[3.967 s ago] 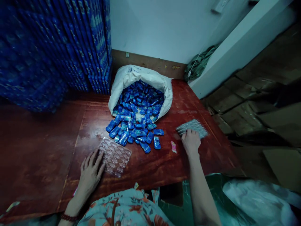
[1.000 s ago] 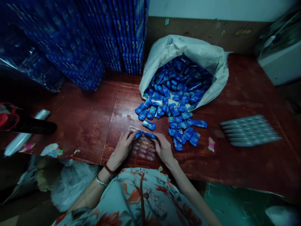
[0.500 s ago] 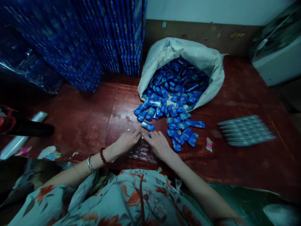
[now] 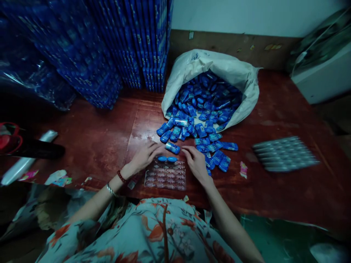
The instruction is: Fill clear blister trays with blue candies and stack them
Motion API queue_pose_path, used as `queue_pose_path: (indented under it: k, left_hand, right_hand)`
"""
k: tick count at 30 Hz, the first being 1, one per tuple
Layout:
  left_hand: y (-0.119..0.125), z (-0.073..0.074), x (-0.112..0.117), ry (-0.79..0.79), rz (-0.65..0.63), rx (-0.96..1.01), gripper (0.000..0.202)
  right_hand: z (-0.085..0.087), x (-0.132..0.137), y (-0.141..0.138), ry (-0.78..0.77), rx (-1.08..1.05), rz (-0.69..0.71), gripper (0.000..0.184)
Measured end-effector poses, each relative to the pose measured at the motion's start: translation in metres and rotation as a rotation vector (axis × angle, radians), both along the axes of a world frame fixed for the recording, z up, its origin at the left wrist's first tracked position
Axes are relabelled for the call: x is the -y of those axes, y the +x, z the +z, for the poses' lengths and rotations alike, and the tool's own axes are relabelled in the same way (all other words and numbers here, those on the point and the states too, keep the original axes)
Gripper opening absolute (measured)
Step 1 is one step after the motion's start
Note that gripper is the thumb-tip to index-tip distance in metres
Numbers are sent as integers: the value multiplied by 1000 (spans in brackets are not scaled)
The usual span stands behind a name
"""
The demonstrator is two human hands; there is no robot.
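Observation:
A clear plastic tray (image 4: pixel 165 179) with rows of moulded pockets lies flat at the table's front edge. Two small blue packs (image 4: pixel 167 159) sit end to end in its top row. Beyond them, between my hands, rests a single blue wrapped pack (image 4: pixel 172 148). My left hand (image 4: pixel 146 155) is at the tray's upper left, fingers stretched toward that pack and holding nothing I can see. On the other side, my right hand (image 4: pixel 195 160) has its fingers apart and slightly bent, beside the loose blue packs (image 4: pixel 216 155).
A white sack (image 4: pixel 182 62) spills blue packs onto the table. Tall stacks of filled blue trays (image 4: pixel 131 44) stand at the back left. Nested clear trays (image 4: pixel 285 154) lie to the right. A black bottle with a red lid (image 4: pixel 38 149) and a plastic roll (image 4: pixel 27 160) lie left.
My hands have moved apart from the tray's top edge to either side. The two blue packs in the top row now show, and the tray is uncovered.

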State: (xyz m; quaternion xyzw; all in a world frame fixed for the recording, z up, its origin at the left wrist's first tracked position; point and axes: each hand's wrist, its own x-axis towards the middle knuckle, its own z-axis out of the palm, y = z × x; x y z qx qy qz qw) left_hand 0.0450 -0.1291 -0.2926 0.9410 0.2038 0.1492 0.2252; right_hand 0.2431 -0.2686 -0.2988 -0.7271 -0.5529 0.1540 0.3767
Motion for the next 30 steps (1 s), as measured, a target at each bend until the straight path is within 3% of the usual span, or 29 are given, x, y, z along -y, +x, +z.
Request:
queue_pose_path:
  k: [3,7,11,16,20,22,27,30]
  left_hand:
    - [23,-10,-17,-58,50,27,26]
    - [55,-21,-35,-15,5,-16,35]
    - [59,-23,-43,-8,-75,-34,35]
    - [41,-24,-40,-12,4,-79,41]
    - [16,-23,-32,-161,118,52,41]
    - [-2,-18,-24,-268,207,123,39]
    - [-48,3,17,-525,555,230,41]
    - [-63,10,49,-652,628,226,39]
  right_hand:
    - [-5,-19,4,-113,90,12,26]
    - [-10,-37,0,-316,262,88,30]
    - [-22,-31,1,-223,206,26,26]
    - [-27,-12,7,-84,-145,-133,26]
    - [-16,3,10,-55,-697,-217,41]
    - [-7,15,12,-58,-873,-223,46]
    - [13,53,15,-165,-931,-229,46]
    - [22,70,8,-262,-880,-176,41]
